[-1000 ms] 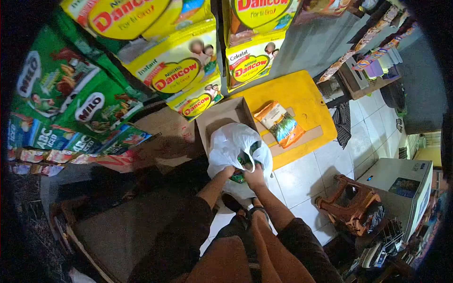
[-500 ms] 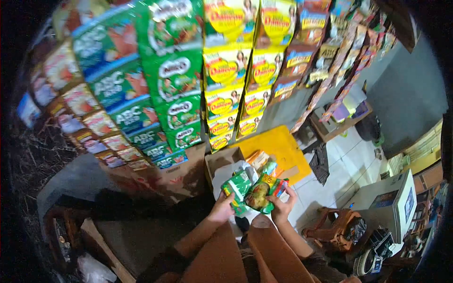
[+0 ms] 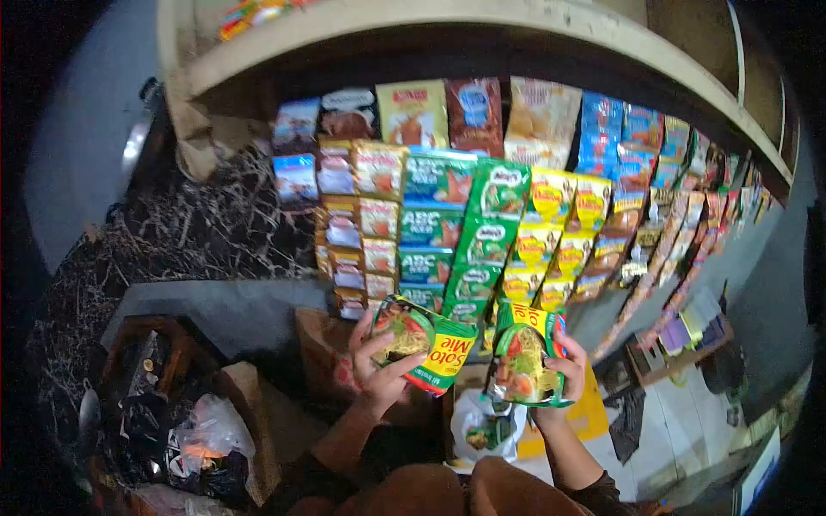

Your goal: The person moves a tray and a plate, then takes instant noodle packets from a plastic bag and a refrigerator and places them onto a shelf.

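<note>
My left hand grips a green and yellow instant noodle pack marked "Soto Mie", its fingers across the front. The lettering appears upside down to me. Another similar noodle pack stands more upright in my right hand, which holds its right edge. Both packs are raised in front of the hanging sachets, with a small gap between them. Below them a white plastic bag sits open, with a dark green packet visible inside.
Rows of drink sachets hang below a pale curved shelf. Dark marbled surface lies to the left. A wooden crate with plastic bags stands lower left. A yellow surface and white floor tiles lie right.
My view has tilted up and turned left, bringing the shelf into sight. Both hands have lifted the noodle packs from above my knees and moved them apart, fronts now facing me.
</note>
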Motion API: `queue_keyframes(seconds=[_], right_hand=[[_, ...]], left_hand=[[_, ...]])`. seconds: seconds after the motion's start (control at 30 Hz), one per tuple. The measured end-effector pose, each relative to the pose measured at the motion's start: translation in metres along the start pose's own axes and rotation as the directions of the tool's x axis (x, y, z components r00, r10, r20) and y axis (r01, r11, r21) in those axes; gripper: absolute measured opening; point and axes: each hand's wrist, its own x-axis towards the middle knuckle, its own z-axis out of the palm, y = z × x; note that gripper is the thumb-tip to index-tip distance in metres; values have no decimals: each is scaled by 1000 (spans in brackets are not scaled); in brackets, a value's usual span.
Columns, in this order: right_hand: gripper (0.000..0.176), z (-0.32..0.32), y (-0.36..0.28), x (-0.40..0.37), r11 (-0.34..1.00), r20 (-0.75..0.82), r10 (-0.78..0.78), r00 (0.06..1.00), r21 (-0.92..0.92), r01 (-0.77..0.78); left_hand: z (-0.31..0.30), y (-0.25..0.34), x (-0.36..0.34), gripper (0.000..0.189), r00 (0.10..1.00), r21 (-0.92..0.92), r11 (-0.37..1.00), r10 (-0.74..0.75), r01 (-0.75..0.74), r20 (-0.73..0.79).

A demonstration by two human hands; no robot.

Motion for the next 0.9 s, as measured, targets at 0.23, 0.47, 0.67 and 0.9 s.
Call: queue_keyframes(seconds=[0.23,0.47,0.67,0.9], right_hand=[[27,34,-27,51,928,-16,-335,942,-179,327],[22,69,-48,89,919,-45,-386,921,-106,380],[19,80,-51,88,926,88,-337,938,212,312],[33,75,-61,93,962,246,-255,935,166,219]], left_hand=[[-27,-14,60,28,983,203,963,166,-178,76],[-21,-20,90,18,982,8,992,-125,128,-140],[12,-57,85,5,929,-929,155,-218,336,300],[27,-65,91,14,763,-862,-108,-420,495,491]])
